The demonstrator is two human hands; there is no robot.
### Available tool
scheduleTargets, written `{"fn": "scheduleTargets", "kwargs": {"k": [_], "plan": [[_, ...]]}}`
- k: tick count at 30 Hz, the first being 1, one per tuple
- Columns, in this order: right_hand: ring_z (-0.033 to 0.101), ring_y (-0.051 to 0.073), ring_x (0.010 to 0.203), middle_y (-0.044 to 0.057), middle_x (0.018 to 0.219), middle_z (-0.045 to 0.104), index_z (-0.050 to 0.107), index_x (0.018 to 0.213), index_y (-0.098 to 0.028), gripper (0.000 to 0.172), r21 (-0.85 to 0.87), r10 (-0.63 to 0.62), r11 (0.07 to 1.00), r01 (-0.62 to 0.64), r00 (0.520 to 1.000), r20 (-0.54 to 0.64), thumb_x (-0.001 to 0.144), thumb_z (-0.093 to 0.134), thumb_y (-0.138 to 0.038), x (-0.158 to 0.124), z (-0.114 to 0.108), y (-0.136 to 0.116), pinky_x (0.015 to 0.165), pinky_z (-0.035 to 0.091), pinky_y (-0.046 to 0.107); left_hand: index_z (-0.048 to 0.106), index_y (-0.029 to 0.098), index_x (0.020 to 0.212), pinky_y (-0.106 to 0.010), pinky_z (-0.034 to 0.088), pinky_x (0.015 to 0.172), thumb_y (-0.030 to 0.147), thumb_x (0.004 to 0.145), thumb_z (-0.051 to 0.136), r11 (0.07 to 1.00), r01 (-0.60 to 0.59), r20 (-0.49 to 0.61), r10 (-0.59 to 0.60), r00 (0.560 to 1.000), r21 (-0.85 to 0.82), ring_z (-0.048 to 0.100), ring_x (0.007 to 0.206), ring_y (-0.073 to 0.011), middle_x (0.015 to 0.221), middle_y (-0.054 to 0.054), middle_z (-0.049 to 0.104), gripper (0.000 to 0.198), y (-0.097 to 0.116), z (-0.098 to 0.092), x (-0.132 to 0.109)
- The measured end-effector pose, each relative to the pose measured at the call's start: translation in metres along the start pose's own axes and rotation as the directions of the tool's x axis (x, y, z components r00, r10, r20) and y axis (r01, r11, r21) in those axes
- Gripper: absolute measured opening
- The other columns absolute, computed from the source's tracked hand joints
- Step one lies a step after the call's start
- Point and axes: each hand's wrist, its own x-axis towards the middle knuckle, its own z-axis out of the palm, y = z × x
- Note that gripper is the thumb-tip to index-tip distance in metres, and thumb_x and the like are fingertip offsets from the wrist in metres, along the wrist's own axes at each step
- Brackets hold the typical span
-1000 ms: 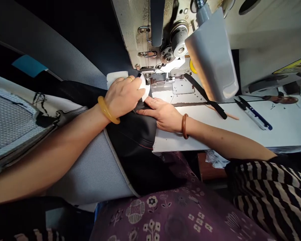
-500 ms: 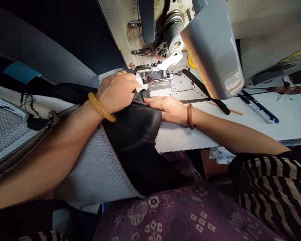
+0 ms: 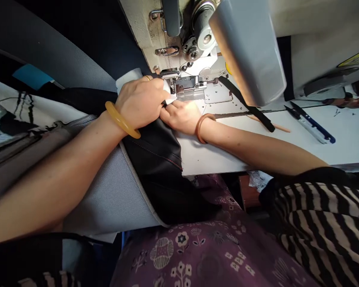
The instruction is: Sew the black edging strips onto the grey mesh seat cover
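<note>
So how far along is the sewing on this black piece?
Done: a line of red stitches already runs along the black fabric. In hand: the left hand and right hand press the fabric's edge up to the sewing machine's presser foot. Left: the part at the foot and whatever lies under the hands, though I can't tell how much that is.

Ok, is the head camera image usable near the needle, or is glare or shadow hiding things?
Head view: the presser foot is fairly sharp and well lit; the grey lamp housing glares along its lower edge; the black panel sits dark, its stitching faint; the frame's edges look wide-angle stretched.
</note>
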Motion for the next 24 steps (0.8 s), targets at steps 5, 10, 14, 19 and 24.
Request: {"fn": "scheduleTargets", "kwargs": {"k": [5,10,14,19,24], "plan": [[0.058,0.027,0.113,0.019,0.123,0.062,0.06,0.114,-0.007,0.041,-0.043,-0.032,0.998,0.038,0.99,0.138,0.096,0.023,-0.009,-0.023,0.005,-0.003,0.087,0.053,0.04,0.07,0.02,0.101,-0.034,0.041,0.066,0.015,0.09,0.036,0.997,-0.078,-0.018,0.078,0.997,0.002,0.057,0.092,-0.025,0.097,-0.01,0.062,0.036,0.003,0.017,-0.004],[0.054,0.024,0.121,0.016,0.121,0.063,0.063,0.105,-0.011,0.033,0.023,-0.081,0.996,0.082,0.997,-0.007,0.096,0.031,-0.009,-0.03,0.013,0.005,0.098,0.048,0.039,0.07,0.018,0.091,-0.037,0.044,0.071,0.012,0.088,0.036,0.993,-0.12,-0.049,0.121,0.991,0.016,0.057,0.093,-0.0253,0.095,-0.011,0.062,0.035,0.003,0.017,-0.006],[0.054,0.025,0.121,0.016,0.122,0.063,0.063,0.104,-0.012,0.031,0.049,-0.07,0.996,0.071,0.997,-0.016,0.096,0.033,-0.011,-0.03,0.012,0.007,0.094,0.05,0.039,0.069,0.014,0.092,-0.036,0.044,0.074,0.009,0.088,0.035,0.993,-0.115,0.047,0.113,0.992,0.038,0.057,0.096,-0.0255,0.101,-0.011,0.062,0.035,0.005,0.013,-0.003],[0.056,0.026,0.12,0.015,0.117,0.065,0.063,0.107,-0.012,0.033,-0.034,-0.044,0.998,0.047,0.996,0.077,0.096,0.032,-0.011,-0.028,0.006,0.005,0.093,0.051,0.038,0.068,0.015,0.091,-0.033,0.043,0.072,0.008,0.088,0.035,0.993,-0.12,0.032,0.119,0.992,0.009,0.058,0.092,-0.023,0.098,-0.01,0.061,0.034,0.005,0.017,0.0],[0.055,0.029,0.119,0.017,0.114,0.065,0.062,0.108,-0.011,0.037,-0.085,-0.004,0.996,0.013,0.995,0.104,0.096,0.027,-0.01,-0.023,0.008,0.005,0.09,0.05,0.039,0.068,0.016,0.09,-0.033,0.044,0.071,0.008,0.088,0.035,0.989,-0.148,-0.018,0.148,0.989,0.018,0.058,0.089,-0.0222,0.094,-0.01,0.061,0.033,0.004,0.023,0.004]]}}
